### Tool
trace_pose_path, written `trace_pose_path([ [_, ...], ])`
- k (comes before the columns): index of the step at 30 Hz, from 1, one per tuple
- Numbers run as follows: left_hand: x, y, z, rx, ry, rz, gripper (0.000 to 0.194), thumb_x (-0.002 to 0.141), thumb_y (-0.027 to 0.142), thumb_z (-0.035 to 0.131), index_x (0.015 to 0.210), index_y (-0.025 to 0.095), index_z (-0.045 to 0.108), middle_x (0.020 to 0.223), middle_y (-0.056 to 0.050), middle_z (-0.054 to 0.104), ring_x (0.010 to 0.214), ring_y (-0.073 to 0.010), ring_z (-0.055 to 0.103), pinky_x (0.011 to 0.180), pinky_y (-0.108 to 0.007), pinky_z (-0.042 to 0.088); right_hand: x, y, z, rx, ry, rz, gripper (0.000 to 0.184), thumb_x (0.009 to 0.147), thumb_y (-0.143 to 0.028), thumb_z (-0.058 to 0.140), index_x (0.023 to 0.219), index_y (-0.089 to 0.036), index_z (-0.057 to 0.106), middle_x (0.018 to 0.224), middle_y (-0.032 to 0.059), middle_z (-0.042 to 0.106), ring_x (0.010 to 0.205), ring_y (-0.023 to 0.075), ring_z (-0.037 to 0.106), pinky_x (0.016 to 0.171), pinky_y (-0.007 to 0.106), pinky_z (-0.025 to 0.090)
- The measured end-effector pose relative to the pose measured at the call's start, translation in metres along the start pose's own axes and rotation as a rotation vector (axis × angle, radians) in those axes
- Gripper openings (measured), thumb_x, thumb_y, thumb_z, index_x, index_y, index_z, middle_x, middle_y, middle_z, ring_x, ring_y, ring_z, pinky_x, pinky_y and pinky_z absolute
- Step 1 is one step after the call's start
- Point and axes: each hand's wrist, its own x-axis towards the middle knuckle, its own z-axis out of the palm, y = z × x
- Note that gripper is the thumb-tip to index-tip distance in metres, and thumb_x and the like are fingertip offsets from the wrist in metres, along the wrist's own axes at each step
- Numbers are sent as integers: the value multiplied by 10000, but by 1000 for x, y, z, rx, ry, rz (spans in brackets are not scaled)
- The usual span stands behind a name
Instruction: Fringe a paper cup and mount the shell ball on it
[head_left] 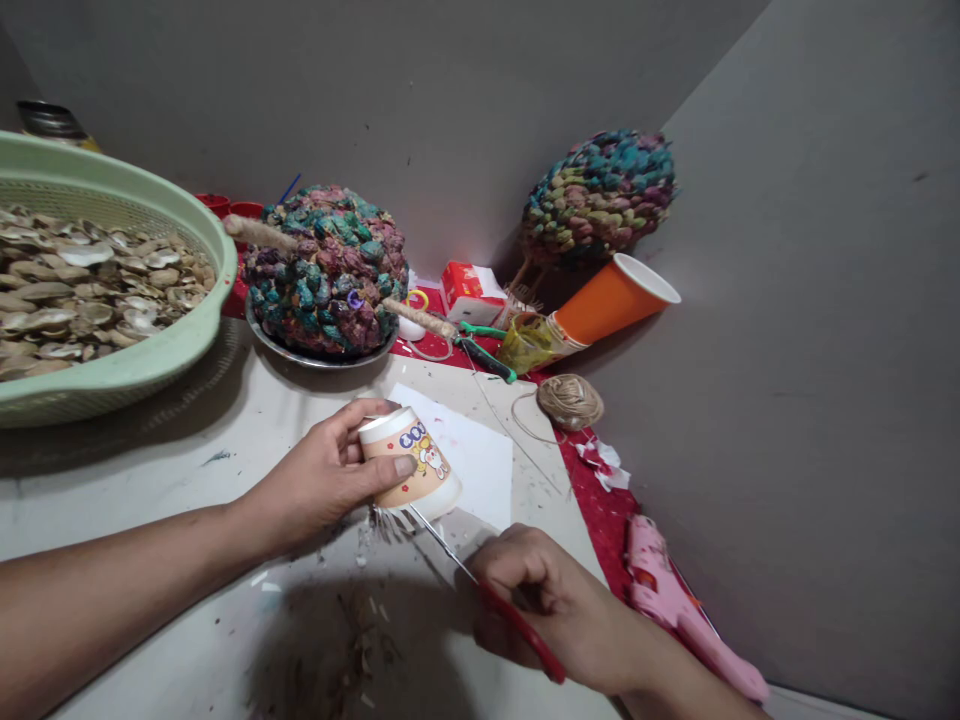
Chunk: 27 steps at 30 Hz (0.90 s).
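Note:
My left hand (337, 468) is closed round a paper cup (420, 462) with a cartoon print, thumb across its front. The cup is tilted, its rim toward the lower side. Along part of that rim the paper is cut into a fringe of thin strips (394, 520). In my right hand (536, 600) is a pair of scissors (517, 628) with red handles. Their metal blades point up and left, with the tips at the cup's lower edge. Beneath the cup lies a sheet of white paper (480, 455) on the table.
On the left stands a green basket (217, 305) of shells. A colourful shell-covered ball (330, 270) rests in a metal dish, another (604, 200) behind. An orange cup (611, 305), green-handled pliers (487, 358), twine (570, 402) and a pink glue gun (679, 600) line the right edge.

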Motion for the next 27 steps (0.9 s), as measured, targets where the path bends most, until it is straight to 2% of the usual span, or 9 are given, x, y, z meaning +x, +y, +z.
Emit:
trace_pose_path([
  [5,-1,1,2,-27,16,-31,577,691,185,883,1179,170,576,1014,-109,769,836,-204,739,786,-307,560,0,-2,0,3,-9,25,586,711,-396,842,458,-165,366,434,-70,338,429,39,262,423,199,176],
  [15,-1,2,2,-33,-3,-41,599,705,167,875,1199,157,536,1002,-97,776,802,-166,733,775,-279,561,-1,3,0,20,-14,18,611,710,-451,849,459,-161,373,436,-70,338,440,38,269,429,204,185],
  [21,0,1,1,-10,18,17,510,718,189,868,1153,184,603,1038,-77,762,911,-183,717,839,-280,541,1,-3,0,-38,-18,-6,605,726,-457,827,463,-167,366,447,-70,324,449,39,254,425,199,182],
  [27,-2,6,5,-58,40,44,475,727,209,859,1141,197,627,993,-59,763,876,-181,705,813,-276,532,0,-2,-3,-98,-24,-64,556,766,-488,765,494,-170,399,466,-50,363,471,51,270,438,202,210],
])
